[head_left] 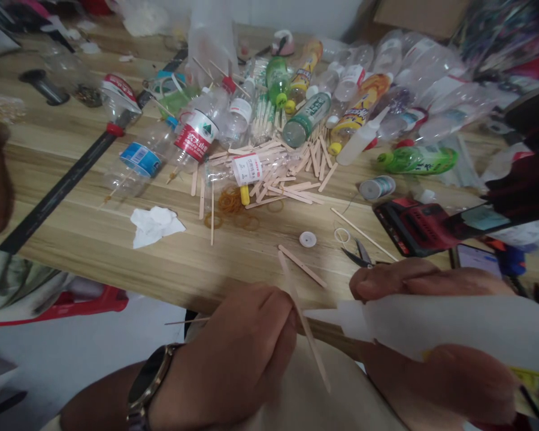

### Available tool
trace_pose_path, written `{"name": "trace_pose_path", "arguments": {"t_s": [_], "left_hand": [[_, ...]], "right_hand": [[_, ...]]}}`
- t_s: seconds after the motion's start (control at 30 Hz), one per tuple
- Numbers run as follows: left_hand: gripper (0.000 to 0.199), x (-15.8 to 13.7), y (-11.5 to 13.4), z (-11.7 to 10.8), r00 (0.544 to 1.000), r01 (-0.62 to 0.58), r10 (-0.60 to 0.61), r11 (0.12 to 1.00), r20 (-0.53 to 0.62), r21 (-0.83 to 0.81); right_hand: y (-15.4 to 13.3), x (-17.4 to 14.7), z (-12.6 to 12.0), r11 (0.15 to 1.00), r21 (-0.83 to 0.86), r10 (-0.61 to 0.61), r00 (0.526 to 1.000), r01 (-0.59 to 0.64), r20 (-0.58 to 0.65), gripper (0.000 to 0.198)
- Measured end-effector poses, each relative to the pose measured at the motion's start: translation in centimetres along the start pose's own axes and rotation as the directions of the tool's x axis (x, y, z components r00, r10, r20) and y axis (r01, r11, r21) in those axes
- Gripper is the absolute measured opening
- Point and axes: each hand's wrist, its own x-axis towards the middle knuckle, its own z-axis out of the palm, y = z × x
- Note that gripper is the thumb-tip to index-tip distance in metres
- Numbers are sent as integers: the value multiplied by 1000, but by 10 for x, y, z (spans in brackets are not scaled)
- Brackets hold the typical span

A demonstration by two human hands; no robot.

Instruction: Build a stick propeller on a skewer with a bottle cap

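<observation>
The left hand (pixel 247 341) has its fingers closed, pinching a flat wooden stick (pixel 314 350) that slants over the table's near edge; the right hand (pixel 458 380) is wrapped around a white squeeze bottle (pixel 431 326), its nozzle tip at the stick's edge, whether touching I cannot tell. The bottle's cloudy wall hides how full it is. Beyond, on the table (pixel 233 263), lie a white disc (pixel 308 239) and loose rubber bands (pixel 231 200). A clear bottle (pixel 273 164) lies on heaped wooden sticks (pixel 317 158), near a blue-labelled bottle (pixel 139 158) and a red-labelled bottle (pixel 195 134). Farther left, a clear container (pixel 87 94) holds small dark bits, too blurred to name.
</observation>
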Motion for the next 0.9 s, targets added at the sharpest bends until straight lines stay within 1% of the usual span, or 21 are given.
{"name": "trace_pose_path", "arguments": {"t_s": [0.07, 0.13, 0.23, 0.33, 0.43, 0.57, 0.67, 0.77, 0.9], "left_hand": [[29, 1, 0, 0, 1000, -1, 1, 1000, -4, 22], [29, 2, 0, 0, 1000, -5, 6, 999, -24, 42], [27, 2, -1, 0, 999, -23, 26, 997, -48, 72], [25, 2, -1, 0, 995, -53, 61, 993, -77, 101], [24, 3, 0, -1, 991, -72, 84, 991, -105, 115], [26, 2, 1, -1, 992, -47, 59, 993, -110, 111], [25, 0, 0, -1, 994, -53, 60, 995, -89, 82], [26, -1, -2, -1, 995, -45, 53, 995, -79, 93], [26, -3, -5, 1, 1000, -9, 11, 996, -26, 93]], "right_hand": [[-3, 3, 3, 998, 56, -10, 996, 15, -85, 29], [-5, 4, 5, 997, 60, 54, 991, -47, -126, 28], [-9, 5, 5, 986, 58, 163, 980, -157, -114, 28], [-12, 5, 6, 971, 48, 239, 968, -236, -82, 27], [-13, 4, 7, 960, 62, 278, 957, -273, -81, 28], [-12, 3, 8, 957, 78, 287, 949, -279, -131, 31], [-9, 4, 9, 964, 108, 259, 951, -244, -166, 33], [-8, 4, 10, 967, 134, 236, 957, -215, -167, 33], [-8, 3, 11, 971, 133, 218, 964, -198, -154, 31]]}}
